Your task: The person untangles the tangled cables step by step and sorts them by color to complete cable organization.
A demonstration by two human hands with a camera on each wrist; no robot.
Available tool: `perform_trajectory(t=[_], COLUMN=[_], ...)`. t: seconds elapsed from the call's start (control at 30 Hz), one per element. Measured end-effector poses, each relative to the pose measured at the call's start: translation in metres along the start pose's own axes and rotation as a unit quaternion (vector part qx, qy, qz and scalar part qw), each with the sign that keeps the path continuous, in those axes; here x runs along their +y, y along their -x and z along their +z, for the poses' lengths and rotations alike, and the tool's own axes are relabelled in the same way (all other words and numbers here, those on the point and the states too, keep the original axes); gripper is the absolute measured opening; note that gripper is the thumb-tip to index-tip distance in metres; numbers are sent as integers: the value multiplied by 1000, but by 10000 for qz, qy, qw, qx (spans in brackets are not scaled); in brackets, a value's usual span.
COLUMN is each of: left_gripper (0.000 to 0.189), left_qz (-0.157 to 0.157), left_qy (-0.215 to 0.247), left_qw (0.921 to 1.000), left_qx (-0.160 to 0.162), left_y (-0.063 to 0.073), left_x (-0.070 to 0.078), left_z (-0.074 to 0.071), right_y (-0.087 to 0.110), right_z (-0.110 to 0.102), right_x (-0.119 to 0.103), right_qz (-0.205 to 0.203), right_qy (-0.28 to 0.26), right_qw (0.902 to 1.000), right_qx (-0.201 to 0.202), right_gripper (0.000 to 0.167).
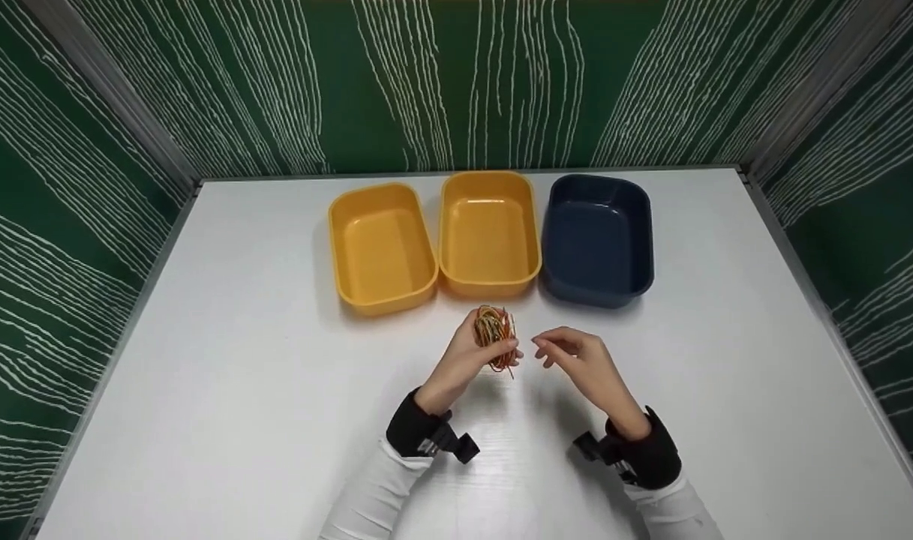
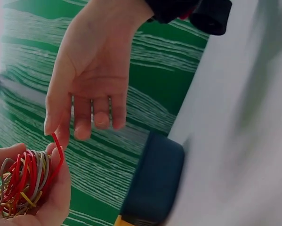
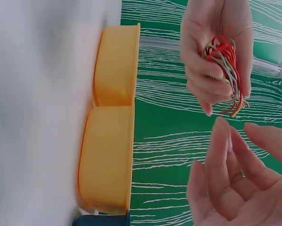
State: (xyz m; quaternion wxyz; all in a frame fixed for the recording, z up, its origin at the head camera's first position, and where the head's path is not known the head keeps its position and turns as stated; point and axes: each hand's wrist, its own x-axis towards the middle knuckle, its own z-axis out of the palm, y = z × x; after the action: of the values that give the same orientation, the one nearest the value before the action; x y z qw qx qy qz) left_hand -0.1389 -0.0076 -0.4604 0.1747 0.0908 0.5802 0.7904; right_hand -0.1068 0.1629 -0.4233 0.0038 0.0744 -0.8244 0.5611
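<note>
Wires (image 1: 494,330), bundled, are gripped in the left hand (image 1: 458,363) above the table (image 1: 238,375), just nearer than the yellow middle bin (image 1: 490,288). The right hand (image 1: 582,363) hovers just right of them, empty, fingers loosely bent.

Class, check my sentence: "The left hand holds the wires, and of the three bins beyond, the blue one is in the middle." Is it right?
Not quite: the blue bin is at the right end; a yellow bin is in the middle, as the head view shows. The left hand does hold the wires.
</note>
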Motion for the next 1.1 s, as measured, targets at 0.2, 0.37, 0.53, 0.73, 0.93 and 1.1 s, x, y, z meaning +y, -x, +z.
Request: perform_trajectory(t=[0.2,0.37,0.53,0.73,0.93,1.1], left_gripper=[38,39,41,43,44,45], left_qz=[154,260,346,388,288,292], left_qy=[187,111,-80,-426,-488,-622], left_qw=[9988,9979,9986,9979,9980,9970], left_qx=[-431,-589,-394,-293,-281,-357], left_y=[3,4,4,5,4,8], left_x=[6,7,7,7,7,17], left_z=[2,5,8,9,9,12], right_y=[0,-5,-8,-7,-8,-9], right_z=[2,5,8,11,12,13], right_x=[-8,-1,14,18,19,20], right_qz=[-114,-93,207,303,492,709], right_qy=[-525,-1055,-1407,-1529,-1563,-1537], right_qw=[9984,9936,9884,9868,9856,9846], right_qx=[176,397,537,444,427,442], right_gripper=[11,12,11,14,13,15])
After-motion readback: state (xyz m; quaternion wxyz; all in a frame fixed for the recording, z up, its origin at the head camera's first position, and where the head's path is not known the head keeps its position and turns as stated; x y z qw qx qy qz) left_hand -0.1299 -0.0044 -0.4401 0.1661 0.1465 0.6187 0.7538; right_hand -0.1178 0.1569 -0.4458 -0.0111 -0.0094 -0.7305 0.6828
